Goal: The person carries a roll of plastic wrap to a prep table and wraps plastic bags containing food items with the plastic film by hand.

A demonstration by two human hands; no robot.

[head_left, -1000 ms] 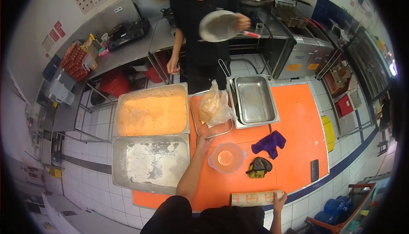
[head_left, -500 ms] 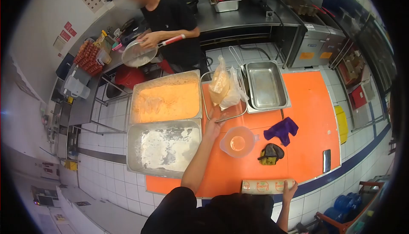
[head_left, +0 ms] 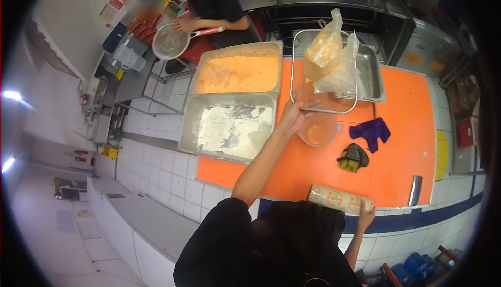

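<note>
Head view, going left to right. A co-worker (head_left: 214,5) has a sieve (head_left: 171,49) by the far left corner, close to the tray of orange powder (head_left: 280,67). If that sieve or an elbow swings over, I'd guess powder gets everywhere. The tray of white powder (head_left: 209,155) sits nearer me, with my left forearm reaching past its right side, so a careless backswing could clip its rim.

Left hand (head_left: 293,115) is clamped on the near left corner of a metal-rimmed basket (head_left: 334,112) with plastic bags (head_left: 323,57) standing in it. Grip's only on that one corner, so imo the load could twist and tip the bags. Worse, the near rim overlaps the clear jug (head_left: 318,134) from up here; can't tell if they touch, but a low pull could knock the jug over.

Printed roll (head_left: 334,198) lies along the table's (head_left: 402,94) near edge, right hand (head_left: 367,216) wrapped round its right end. Loosen that and it could roll off. The black-and-yellow bundle (head_left: 353,159) sits beyond it, then the metal pan (head_left: 369,67) at the back crowding the basket, the purple cloth (head_left: 371,132), and a phone (head_left: 416,190) near the right edge.
</note>
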